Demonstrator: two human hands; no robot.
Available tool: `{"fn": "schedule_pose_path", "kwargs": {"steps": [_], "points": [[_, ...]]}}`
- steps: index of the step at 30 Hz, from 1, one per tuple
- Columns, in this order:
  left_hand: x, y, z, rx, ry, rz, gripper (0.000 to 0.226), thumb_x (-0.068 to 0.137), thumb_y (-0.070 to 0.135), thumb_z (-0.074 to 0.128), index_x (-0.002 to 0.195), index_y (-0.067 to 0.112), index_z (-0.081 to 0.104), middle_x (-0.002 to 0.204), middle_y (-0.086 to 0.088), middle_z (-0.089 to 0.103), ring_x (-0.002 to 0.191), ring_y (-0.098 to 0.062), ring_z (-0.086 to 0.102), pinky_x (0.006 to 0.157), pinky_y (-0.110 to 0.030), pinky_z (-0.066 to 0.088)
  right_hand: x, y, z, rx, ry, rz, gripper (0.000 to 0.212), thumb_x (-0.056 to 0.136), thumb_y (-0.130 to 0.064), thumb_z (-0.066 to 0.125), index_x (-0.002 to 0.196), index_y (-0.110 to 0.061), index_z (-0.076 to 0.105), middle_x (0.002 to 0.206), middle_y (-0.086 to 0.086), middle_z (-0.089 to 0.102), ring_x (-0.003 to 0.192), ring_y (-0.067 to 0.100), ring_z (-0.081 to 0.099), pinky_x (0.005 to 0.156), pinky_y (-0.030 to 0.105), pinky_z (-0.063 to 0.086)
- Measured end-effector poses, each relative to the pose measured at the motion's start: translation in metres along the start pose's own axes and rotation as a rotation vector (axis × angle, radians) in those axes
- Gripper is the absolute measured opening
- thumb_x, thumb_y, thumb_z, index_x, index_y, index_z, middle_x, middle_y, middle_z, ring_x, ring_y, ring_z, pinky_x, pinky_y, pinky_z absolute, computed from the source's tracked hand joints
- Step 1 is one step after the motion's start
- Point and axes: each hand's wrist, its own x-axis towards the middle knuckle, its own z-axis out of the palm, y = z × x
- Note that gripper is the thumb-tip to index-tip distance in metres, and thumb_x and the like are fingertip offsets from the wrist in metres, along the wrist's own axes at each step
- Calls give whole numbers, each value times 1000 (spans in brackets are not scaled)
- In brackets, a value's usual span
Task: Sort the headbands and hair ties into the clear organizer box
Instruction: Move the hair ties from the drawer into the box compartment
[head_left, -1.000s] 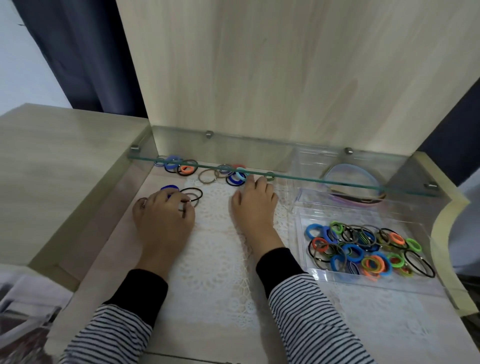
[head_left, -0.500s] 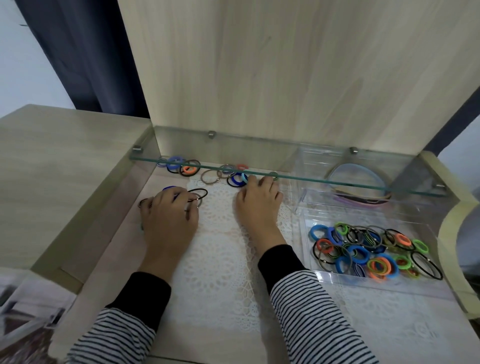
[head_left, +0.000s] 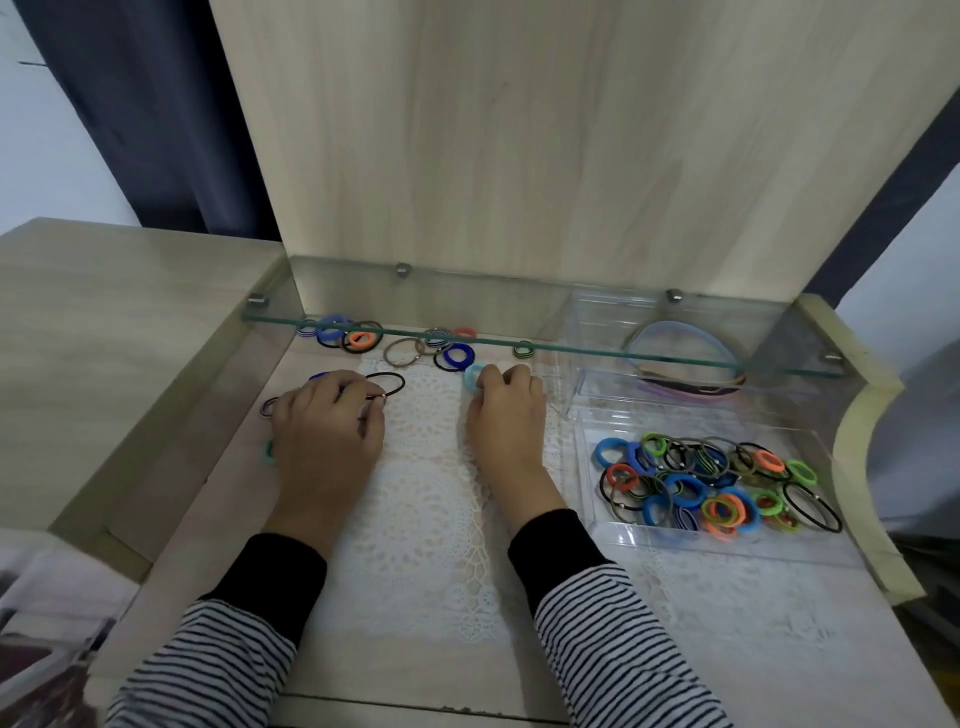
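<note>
The person's right hand (head_left: 506, 415) sits knuckles up on the lace mat (head_left: 426, 509), fingers curled and pinching a light blue hair tie (head_left: 471, 376) at its far left edge. The left hand (head_left: 327, 431) lies over a few ties on the worktop (head_left: 218, 519), fingers bent onto a thin black tie (head_left: 388, 383); I cannot tell whether it is grasping it. More loose ties (head_left: 358, 338) lie at the far side under the glass shelf (head_left: 571, 347). At the right, the clear organizer box (head_left: 613, 535) holds a pile of hair ties (head_left: 711, 483) in its near compartment and headbands (head_left: 680, 332) in the far one.
</note>
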Motion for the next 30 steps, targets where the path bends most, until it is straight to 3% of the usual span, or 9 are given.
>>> {"fn": "schedule_pose_path", "kwargs": {"steps": [7,16,23,30], "points": [[4,-6,-2,-144,-18,-16,18,90,28,54,95,18,68,99,-2,66,85,-28,62,70,-38,47,-19,-9,-40,83,-22,-91,17,78,0,56,93,-2,63,92,19,55,86,34,48,66,38,42],[8,23,-11,-93,-79,-32,29,90,31,46,98,14,69,103,-8,67,89,-35,63,69,-40,50,-21,18,-103,63,19,-130,15,80,-8,59,95,-10,65,95,13,55,91,32,47,74,40,43],[8,108,-23,-246,-65,165,18,91,29,54,97,20,69,98,1,68,88,-24,64,66,-35,50,-24,60,-134,27,13,-88,16,83,-14,59,97,-15,66,100,11,56,97,30,46,79,40,44],[-5,180,-33,-408,-273,233,10,93,28,60,98,27,67,99,12,69,83,-13,66,61,-25,45,-18,114,-169,-34,-107,9,13,86,-22,59,95,-25,68,101,5,60,100,28,49,87,39,41]]}}
